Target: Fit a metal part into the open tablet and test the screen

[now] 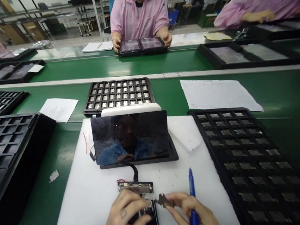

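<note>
Green conveyor belt [283, 92] and a white foam mat [94, 192] fill the scene, and low in the middle of the frame lies an opened device body [146, 212] with its circuit board showing. The left hand [124, 217] rests on it, fingers curled over the board and pressing it down. Just right of it, the right hand [194, 214] pinches a small metal shield [163, 200] at the device's upper right edge, with a blue pen [192, 200] tucked upright between its fingers. A black cable runs from the device up to a dark glossy screen panel [130, 137] at centre. At right sits a black tray of small metal parts [250, 159]; a second filled tray [118, 94] lies above the screen, and an empty black tray [7, 147] sits at left. At upper centre, a person in a pink coat [139, 16] holds a tray with both hands.
</note>
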Demonstrator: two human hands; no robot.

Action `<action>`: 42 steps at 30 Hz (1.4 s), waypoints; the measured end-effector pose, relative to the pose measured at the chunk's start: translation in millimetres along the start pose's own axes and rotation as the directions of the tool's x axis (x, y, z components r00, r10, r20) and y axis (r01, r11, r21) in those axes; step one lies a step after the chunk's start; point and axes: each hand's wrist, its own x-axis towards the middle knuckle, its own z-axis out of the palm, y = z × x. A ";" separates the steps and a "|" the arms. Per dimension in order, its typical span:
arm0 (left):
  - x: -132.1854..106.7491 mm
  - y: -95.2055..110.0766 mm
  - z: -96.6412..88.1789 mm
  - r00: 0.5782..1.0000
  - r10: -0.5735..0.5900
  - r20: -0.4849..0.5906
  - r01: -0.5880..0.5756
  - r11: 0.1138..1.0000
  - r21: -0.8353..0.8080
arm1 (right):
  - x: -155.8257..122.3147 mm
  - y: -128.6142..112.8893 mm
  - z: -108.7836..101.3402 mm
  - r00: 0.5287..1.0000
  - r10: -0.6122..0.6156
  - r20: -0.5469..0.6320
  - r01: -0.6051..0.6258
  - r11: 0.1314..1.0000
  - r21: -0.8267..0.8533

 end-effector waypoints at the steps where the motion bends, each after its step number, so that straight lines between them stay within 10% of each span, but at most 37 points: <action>1: 1.6 -3.2 -1.1 0.999 -0.032 0.020 0.031 0.999 0.042 | 2.6 6.8 0.1 1.000 -0.016 0.007 0.016 0.998 -0.055; 42: 10.1 -10.2 12.5 0.987 0.082 0.140 -0.144 0.842 0.520 | 9.8 22.8 13.1 0.988 -0.143 0.055 0.153 0.956 -0.250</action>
